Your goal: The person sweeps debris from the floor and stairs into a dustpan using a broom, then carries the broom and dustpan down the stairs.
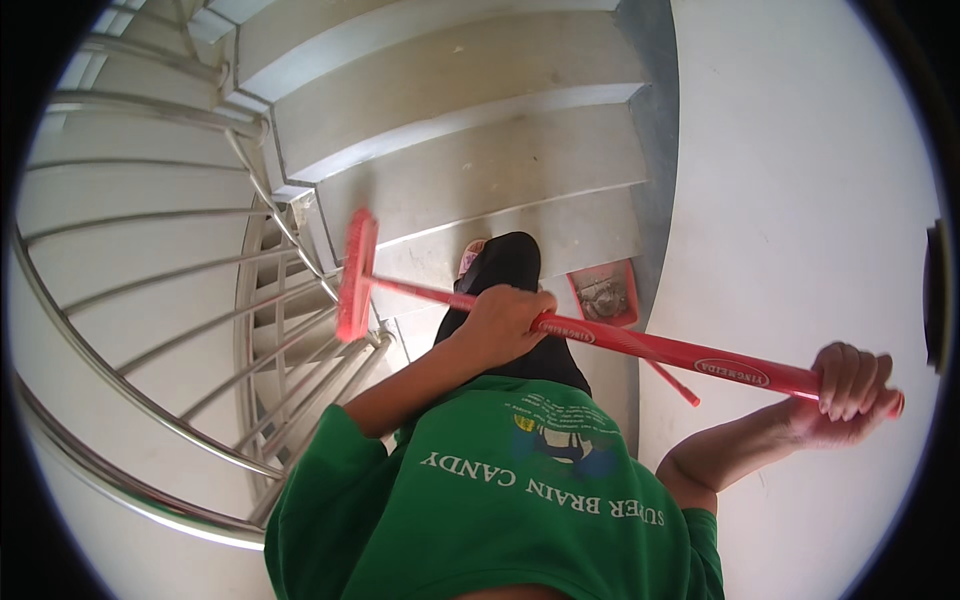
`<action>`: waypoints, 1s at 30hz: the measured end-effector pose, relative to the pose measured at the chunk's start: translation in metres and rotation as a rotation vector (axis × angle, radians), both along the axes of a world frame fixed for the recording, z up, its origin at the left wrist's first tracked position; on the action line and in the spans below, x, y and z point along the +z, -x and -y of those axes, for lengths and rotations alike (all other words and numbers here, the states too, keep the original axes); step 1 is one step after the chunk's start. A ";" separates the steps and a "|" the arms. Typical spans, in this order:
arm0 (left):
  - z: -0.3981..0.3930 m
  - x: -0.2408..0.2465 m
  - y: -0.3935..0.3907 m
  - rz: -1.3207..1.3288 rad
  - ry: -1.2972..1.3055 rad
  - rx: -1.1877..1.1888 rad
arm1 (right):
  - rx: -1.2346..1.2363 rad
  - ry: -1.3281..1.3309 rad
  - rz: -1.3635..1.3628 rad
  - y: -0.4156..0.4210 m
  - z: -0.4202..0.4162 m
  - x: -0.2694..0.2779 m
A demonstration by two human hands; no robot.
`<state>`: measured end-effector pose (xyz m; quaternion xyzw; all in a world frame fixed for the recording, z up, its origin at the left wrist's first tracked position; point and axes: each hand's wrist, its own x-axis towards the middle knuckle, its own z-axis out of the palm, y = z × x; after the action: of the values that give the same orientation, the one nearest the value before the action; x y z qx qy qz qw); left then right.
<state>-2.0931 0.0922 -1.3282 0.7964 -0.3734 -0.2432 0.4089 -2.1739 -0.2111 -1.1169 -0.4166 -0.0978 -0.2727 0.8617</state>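
Note:
Both of my hands hold a red broom handle that slants across my body. My left hand grips it lower down, in front of my legs. My right hand is closed around its top end, beside the white wall at the right. The pink-red broom head is at the left, by the stair railing, slightly blurred; whether it touches anything I cannot tell. A red dustpan rests by the wall, with grey dirt in it. Its thin red handle passes partly behind the broom handle.
Concrete stair steps stretch ahead of me. A metal railing curves along the left, with lower stairs visible through its bars. A white wall with a grey base band borders the right. One sandaled foot shows on a step.

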 end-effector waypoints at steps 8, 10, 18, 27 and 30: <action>-0.050 -0.059 0.086 -0.050 -0.187 0.375 | 0.175 0.015 -0.220 -0.009 -0.053 -0.080; -0.064 -0.096 0.090 -0.020 -0.169 0.492 | 0.252 0.027 -0.288 -0.003 -0.077 -0.103; -0.026 -0.185 0.071 -0.155 0.036 0.290 | 0.000 0.274 -0.487 0.040 -0.096 -0.112; 0.183 -0.157 0.099 -0.239 0.186 -0.255 | -0.626 0.325 -0.514 0.109 0.000 -0.038; 0.229 -0.143 0.114 -0.271 0.218 -0.352 | -0.818 0.377 -0.522 0.128 0.005 -0.022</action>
<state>-2.2069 -0.1367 -1.4711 0.6305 -0.4720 -0.3737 0.4899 -2.3018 -0.2160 -1.1385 -0.6227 0.2437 -0.4518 0.5905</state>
